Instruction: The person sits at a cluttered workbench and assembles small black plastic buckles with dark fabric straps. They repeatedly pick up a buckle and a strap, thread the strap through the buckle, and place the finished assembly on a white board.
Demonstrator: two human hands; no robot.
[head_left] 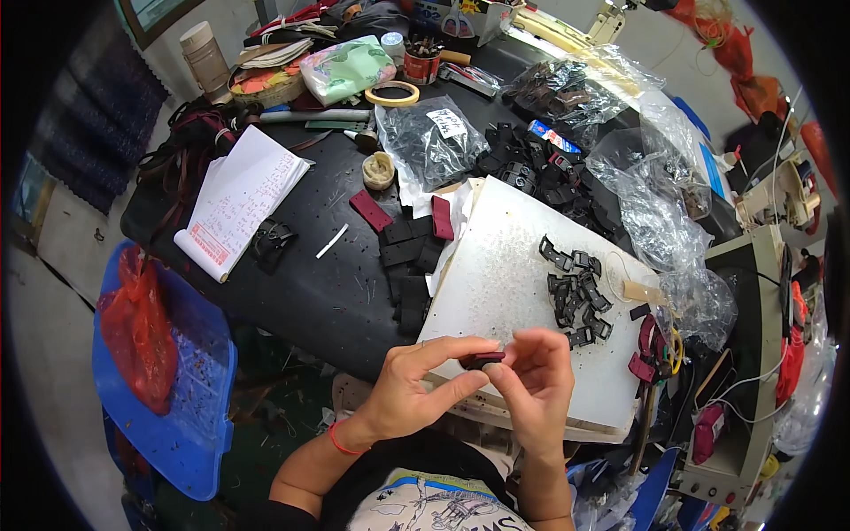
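Near the front edge of a worn white board [496, 274], my left hand [416, 389] and my right hand [536, 389] meet. Between their fingertips is a small maroon and black piece [483, 359], pinched from both sides and partly covered by fingers. Its exact kind cannot be made out. Beyond my right hand, several black plastic buckles [580, 296] lie loosely on the board. Left of the board are flat black strips [409, 248] and maroon strips [370, 211]. A heap of black parts [531, 177] lies past its far edge.
An open notebook [243, 195] lies on the dark table at left. Behind are a roll of tape [392, 94], a tissue pack [347, 69] and plastic bags [432, 137]. A blue plastic chair [199, 380] holding a red bag [140, 332] stands at lower left; clear plastic [646, 212] drapes at right.
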